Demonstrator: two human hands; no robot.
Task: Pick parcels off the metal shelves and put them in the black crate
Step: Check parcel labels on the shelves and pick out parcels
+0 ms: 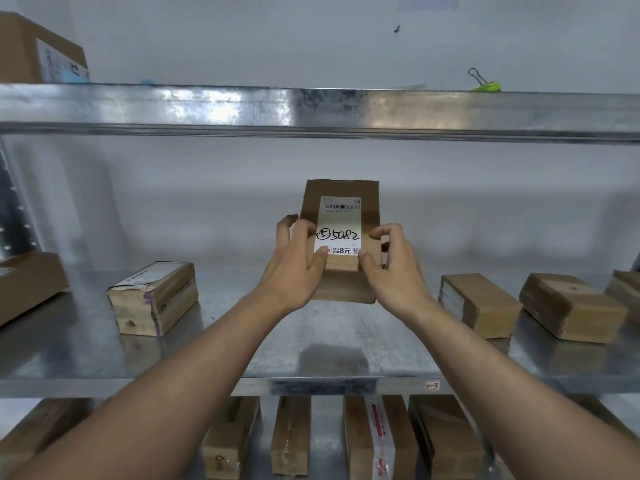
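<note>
1. The left hand (pixel 298 261) and right hand (pixel 391 265) pinch the parcel (pixel 341 216) by its lower edges, thumbs on the label (pixel 339 225), fingers curled behind. It is tilted up above the middle shelf (pixel 242 344).
2. Risk: gripped only low down, the parcel could tip or slip out; swinging it sideways might knock the box (pixel 479 304) nearby.
3. The shelf is shiny metal and looks slick. Other boxes lie well apart, more below. A green clip (pixel 486 86) sits up top. No crate in view.
</note>
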